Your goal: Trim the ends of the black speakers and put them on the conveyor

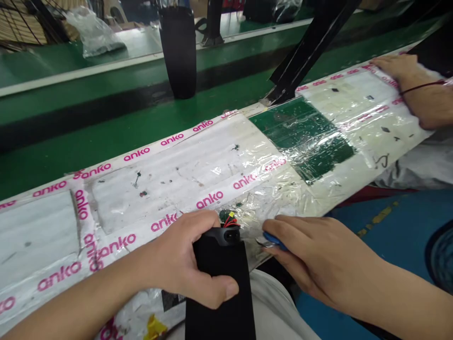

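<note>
Casing in left hand

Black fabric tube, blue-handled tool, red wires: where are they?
Black fabric tube (222, 262), head view, front cloth near its top.
Blue-handled tool (272, 239), head view, the blue handle.
Red wires (230, 222), head view, loop above the tube.

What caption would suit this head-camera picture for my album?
Left hand grips a black device while right hand holds a blue-handled tool beside its wires.

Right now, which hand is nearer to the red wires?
Left. The left hand grips the black tube just left of the red wires. The right hand, holding a blue tool, is farther to their right.
</note>
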Demonstrator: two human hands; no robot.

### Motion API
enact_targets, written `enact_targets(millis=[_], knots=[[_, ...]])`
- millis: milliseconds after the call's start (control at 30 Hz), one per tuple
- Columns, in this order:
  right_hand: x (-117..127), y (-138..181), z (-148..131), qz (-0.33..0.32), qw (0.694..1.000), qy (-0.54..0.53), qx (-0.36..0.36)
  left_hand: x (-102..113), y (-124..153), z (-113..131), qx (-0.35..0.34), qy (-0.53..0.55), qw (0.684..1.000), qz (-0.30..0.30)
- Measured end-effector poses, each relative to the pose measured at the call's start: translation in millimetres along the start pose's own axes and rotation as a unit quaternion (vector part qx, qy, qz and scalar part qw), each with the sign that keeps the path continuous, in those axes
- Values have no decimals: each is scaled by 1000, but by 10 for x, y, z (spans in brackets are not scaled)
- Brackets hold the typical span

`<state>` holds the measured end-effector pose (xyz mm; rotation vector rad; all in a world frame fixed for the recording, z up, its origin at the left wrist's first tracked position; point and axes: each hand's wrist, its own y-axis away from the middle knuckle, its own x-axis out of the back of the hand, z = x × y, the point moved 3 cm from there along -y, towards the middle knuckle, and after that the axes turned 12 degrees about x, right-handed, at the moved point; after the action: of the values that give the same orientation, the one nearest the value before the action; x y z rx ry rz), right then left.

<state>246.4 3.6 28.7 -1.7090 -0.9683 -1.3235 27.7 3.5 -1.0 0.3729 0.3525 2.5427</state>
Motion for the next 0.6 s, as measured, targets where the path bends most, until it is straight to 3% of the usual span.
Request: enact_targets(millis=[100, 600], knots=[[-7, 53, -76, 31, 999, 37, -22, -7, 0, -31, 3, -7, 1000, 3], [-177, -12, -145, 0, 999, 24, -32, -7, 10, -113, -7, -19, 1000, 11]])
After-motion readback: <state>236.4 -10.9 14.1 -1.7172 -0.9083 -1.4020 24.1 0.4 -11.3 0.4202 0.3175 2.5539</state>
